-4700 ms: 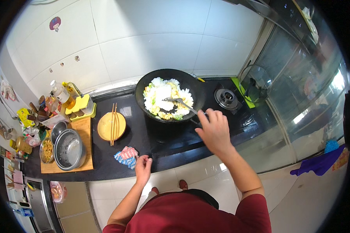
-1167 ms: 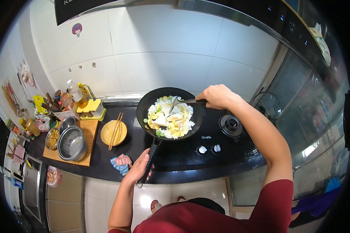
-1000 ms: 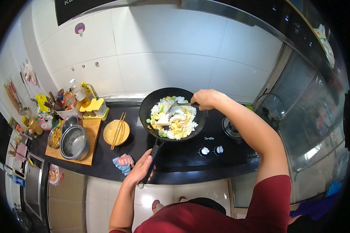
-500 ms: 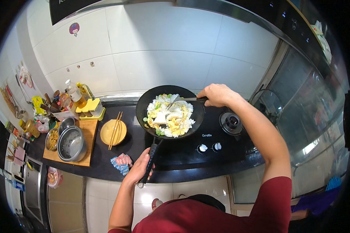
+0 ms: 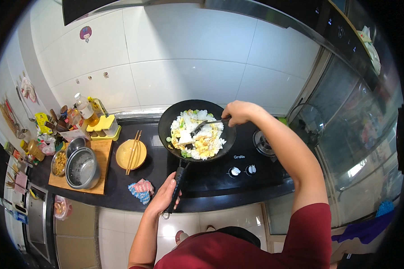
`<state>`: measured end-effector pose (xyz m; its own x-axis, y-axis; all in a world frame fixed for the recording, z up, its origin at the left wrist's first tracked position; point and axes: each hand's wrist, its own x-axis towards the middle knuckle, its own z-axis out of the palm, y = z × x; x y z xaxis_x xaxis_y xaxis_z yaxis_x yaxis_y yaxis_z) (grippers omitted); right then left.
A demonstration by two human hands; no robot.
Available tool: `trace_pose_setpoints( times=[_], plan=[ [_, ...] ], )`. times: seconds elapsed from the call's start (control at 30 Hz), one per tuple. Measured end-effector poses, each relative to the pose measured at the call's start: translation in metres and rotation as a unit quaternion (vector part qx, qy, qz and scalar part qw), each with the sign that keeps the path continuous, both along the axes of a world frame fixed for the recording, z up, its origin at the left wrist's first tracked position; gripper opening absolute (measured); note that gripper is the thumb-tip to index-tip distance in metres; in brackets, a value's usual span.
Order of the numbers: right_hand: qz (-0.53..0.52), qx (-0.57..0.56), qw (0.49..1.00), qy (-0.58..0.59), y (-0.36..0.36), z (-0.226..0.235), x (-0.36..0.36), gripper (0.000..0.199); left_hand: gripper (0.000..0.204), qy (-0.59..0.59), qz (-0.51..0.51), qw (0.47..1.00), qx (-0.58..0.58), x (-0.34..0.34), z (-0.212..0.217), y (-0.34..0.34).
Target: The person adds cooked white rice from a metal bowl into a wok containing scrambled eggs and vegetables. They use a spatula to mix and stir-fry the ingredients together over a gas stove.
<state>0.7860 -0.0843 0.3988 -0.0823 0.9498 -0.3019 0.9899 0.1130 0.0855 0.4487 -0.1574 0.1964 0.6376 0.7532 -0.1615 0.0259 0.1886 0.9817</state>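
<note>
A black wok (image 5: 167,117) stands on the stove, holding white rice (image 5: 215,142) mixed with yellow egg and green pieces. My left hand (image 5: 167,195) is closed around the wok's long black handle (image 5: 179,181), which points toward me. Over the wok's right rim, my right hand (image 5: 238,112) grips the dark handle of a spatula (image 5: 203,126). Its blade rests in the middle of the rice, partly covered. A pale block-like lump (image 5: 185,137) sits left of the blade.
Left of the wok are a yellow bowl (image 5: 140,154) with chopsticks (image 5: 133,152) across it and a crumpled cloth (image 5: 141,190). A wooden board (image 5: 104,163) carries a metal pot (image 5: 83,168) and bowls. A second burner (image 5: 262,142) lies to the right, near a glass lid (image 5: 306,125).
My right hand has shifted slightly left and down, and the spatula blade now sits turned and lower in the rice. My left hand keeps its hold on the wok handle.
</note>
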Motion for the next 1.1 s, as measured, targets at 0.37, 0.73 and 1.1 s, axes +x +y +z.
trace_pose_setpoints(
  times=[0.37, 0.73, 1.1],
  plan=[
    [0.025, -0.039, 0.999, -0.021, -0.02, 0.021, 0.004, 0.048, 0.066, 0.013, -0.011, 1.0, -0.007, -0.001, 0.005, 0.001],
    [-0.064, -0.14, 0.988, -0.032, 0.025, 0.018, -0.054, 0.029, 0.069, 0.001, -0.007, 1.0, -0.009, -0.003, 0.004, -0.001],
    [-0.184, -0.048, 0.972, 0.136, -0.03, 0.03, 0.002, 0.048, 0.068, -0.002, -0.007, 1.0, -0.005, 0.001, -0.002, 0.002]
  ],
)
